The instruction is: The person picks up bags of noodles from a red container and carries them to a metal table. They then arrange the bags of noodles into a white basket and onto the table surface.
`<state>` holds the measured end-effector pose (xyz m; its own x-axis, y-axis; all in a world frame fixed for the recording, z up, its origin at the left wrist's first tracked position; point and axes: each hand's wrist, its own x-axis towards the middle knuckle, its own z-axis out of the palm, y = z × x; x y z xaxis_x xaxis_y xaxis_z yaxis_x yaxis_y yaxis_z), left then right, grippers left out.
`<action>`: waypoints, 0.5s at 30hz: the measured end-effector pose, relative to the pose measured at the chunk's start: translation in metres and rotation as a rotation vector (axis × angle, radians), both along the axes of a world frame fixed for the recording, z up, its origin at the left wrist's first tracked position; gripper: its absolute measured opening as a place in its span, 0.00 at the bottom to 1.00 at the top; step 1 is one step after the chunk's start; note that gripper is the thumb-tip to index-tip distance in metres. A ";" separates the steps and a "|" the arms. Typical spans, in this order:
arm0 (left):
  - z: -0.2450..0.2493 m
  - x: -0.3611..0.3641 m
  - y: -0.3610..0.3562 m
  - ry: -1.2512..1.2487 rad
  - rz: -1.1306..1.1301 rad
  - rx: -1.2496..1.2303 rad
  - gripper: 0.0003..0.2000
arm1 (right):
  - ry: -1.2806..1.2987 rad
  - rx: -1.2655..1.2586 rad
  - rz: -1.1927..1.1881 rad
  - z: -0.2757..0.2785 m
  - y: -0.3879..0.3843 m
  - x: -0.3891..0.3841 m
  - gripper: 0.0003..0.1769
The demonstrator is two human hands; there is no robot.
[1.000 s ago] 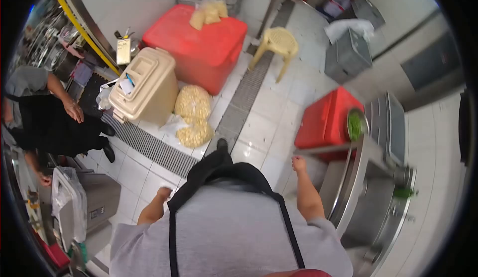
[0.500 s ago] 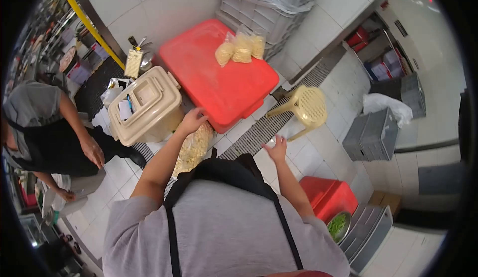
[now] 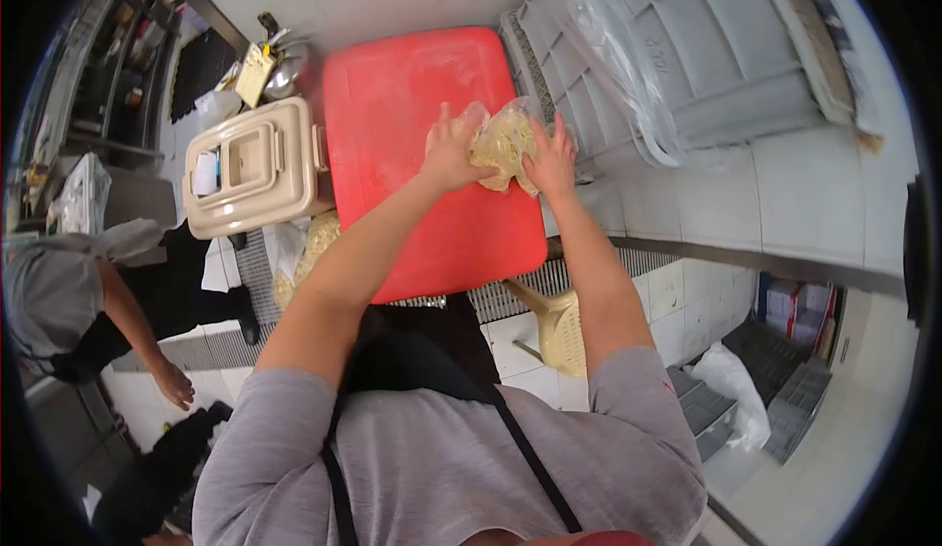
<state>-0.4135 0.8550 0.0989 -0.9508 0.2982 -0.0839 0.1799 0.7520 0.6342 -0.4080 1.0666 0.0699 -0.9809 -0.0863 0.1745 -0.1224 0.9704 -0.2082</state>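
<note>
Clear plastic bags of pale yellow food bits [image 3: 505,146] lie together near the right edge of a large red lid [image 3: 432,242]. My left hand [image 3: 455,154] grips the bags from the left, its thumb across their near side. From the right, my right hand [image 3: 552,161] holds them, thumb toward the middle and fingers along the outer side. Both hands partly cover the bags, so the exact contents cannot be made out.
A beige lidded bin [image 3: 250,168] stands left of the red lid. Grey crates [image 3: 687,55] are stacked at the right. A yellow plastic stool [image 3: 563,335] stands below my right forearm. A co-worker's hand [image 3: 175,386] hangs at the left, near another bag of yellow bits [image 3: 319,242].
I have moved up close to the red lid. Both hands have reached forward from near its front edge onto the bags. The co-worker's arm has lowered.
</note>
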 end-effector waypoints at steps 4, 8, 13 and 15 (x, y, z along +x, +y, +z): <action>0.014 -0.020 0.056 -0.264 -0.084 -0.294 0.50 | -0.343 -0.018 0.165 -0.018 0.018 -0.048 0.41; -0.075 -0.031 0.062 -0.327 0.127 -0.250 0.24 | -0.474 -0.008 0.152 -0.047 0.029 -0.067 0.23; -0.097 0.010 0.020 -0.319 0.192 0.029 0.08 | -0.246 -0.240 0.224 -0.074 0.040 -0.039 0.13; -0.085 0.033 0.006 -0.274 0.268 0.241 0.07 | -0.284 -0.279 0.176 -0.077 0.035 -0.031 0.16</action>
